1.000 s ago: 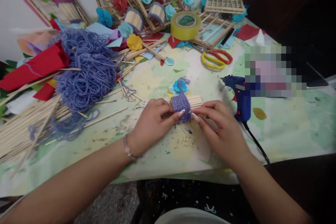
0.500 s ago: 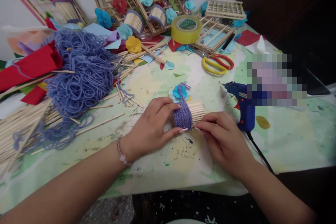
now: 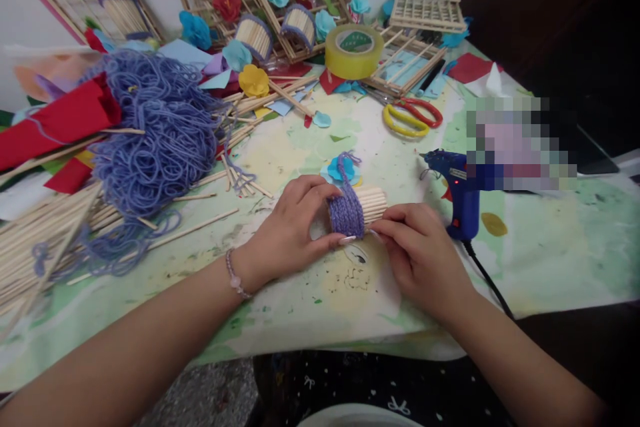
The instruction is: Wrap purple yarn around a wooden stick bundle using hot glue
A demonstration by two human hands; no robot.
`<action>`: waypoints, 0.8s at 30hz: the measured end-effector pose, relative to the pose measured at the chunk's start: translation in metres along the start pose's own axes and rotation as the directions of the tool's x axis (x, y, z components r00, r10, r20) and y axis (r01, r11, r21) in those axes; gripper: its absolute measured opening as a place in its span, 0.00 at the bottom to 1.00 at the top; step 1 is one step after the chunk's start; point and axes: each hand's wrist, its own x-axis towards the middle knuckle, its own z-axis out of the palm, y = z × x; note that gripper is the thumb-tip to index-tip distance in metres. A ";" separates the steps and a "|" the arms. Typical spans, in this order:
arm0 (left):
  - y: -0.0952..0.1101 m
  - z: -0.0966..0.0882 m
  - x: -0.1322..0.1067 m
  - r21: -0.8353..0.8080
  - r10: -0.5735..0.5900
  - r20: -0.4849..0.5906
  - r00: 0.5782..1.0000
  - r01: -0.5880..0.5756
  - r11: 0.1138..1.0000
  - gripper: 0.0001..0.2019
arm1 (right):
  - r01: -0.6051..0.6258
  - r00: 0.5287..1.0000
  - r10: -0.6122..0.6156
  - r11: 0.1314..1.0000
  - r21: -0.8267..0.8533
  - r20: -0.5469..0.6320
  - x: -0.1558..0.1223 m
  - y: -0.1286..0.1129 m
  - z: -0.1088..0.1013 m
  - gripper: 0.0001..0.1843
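A bundle of thin wooden sticks (image 3: 373,203) lies on the table near its front edge, with a band of purple yarn (image 3: 346,213) wound round its middle. My left hand (image 3: 290,230) wraps round the bundle's left end, thumb under the yarn band. My right hand (image 3: 423,257) pinches the bundle's near right side with its fingertips pressed together. A blue paper flower (image 3: 343,167) lies just behind the bundle, with a loose yarn end over it.
A blue glue gun (image 3: 463,193) stands right of my hands, cord trailing over the table edge. A heap of purple yarn (image 3: 150,127) and loose sticks (image 3: 45,240) fill the left. Yellow and red scissors (image 3: 410,117), a tape roll (image 3: 354,50) and stick frames with paper flowers stand behind.
My fingers have shifted lower on the bundle, from its top to its near side, and the bundle has turned slightly under the yarn band. The rest of the table is unchanged.
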 end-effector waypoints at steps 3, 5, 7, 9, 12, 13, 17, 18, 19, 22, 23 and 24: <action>0.000 0.000 0.000 -0.003 -0.003 0.001 1.000 0.003 1.000 0.29 | 0.017 1.000 -0.017 1.000 -0.004 -0.009 0.000 0.000 0.001 0.14; 0.000 0.000 0.000 -0.008 0.001 -0.003 1.000 -0.001 1.000 0.29 | 0.018 1.000 -0.018 1.000 -0.013 -0.008 -0.001 0.000 0.002 0.15; 0.000 0.001 -0.001 -0.014 -0.002 -0.007 1.000 0.002 1.000 0.29 | 0.011 1.000 -0.012 1.000 -0.021 -0.007 -0.001 0.000 0.003 0.15; 0.000 0.001 -0.001 -0.017 -0.004 -0.007 1.000 0.004 1.000 0.29 | 0.012 1.000 -0.012 0.999 -0.031 -0.007 -0.001 -0.001 0.003 0.16; -0.001 0.001 -0.001 -0.017 -0.001 -0.007 1.000 0.001 1.000 0.29 | 0.038 0.999 -0.038 0.998 -0.046 -0.004 0.000 -0.001 0.004 0.16; -0.001 0.002 -0.001 -0.018 0.000 -0.008 1.000 -0.001 1.000 0.29 | 0.042 0.999 -0.042 0.998 -0.051 0.000 0.000 -0.001 0.004 0.16; -0.002 0.002 -0.001 -0.016 -0.002 -0.011 1.000 0.001 1.000 0.29 | 0.036 0.999 -0.035 0.998 -0.054 0.016 0.000 -0.002 0.004 0.17; -0.002 0.002 -0.001 -0.016 -0.005 -0.008 1.000 0.005 1.000 0.29 | 0.033 0.999 -0.032 0.998 -0.046 0.018 0.000 -0.002 0.004 0.17; -0.001 0.002 0.000 -0.018 -0.008 -0.006 1.000 0.008 1.000 0.29 | 0.030 0.999 -0.029 0.999 -0.034 0.014 0.000 -0.003 0.003 0.16; -0.001 0.002 0.000 -0.029 -0.017 0.000 1.000 0.017 0.999 0.29 | 0.002 0.999 -0.002 1.000 0.008 -0.038 -0.001 -0.003 0.000 0.14; -0.001 0.002 0.000 -0.033 -0.018 0.000 1.000 0.018 0.999 0.29 | -0.005 0.998 0.006 1.000 0.019 -0.057 -0.001 -0.003 -0.001 0.13; -0.001 0.002 0.000 -0.036 -0.018 -0.001 1.000 0.018 0.999 0.29 | -0.009 0.998 0.010 1.000 0.028 -0.067 -0.002 -0.003 -0.002 0.13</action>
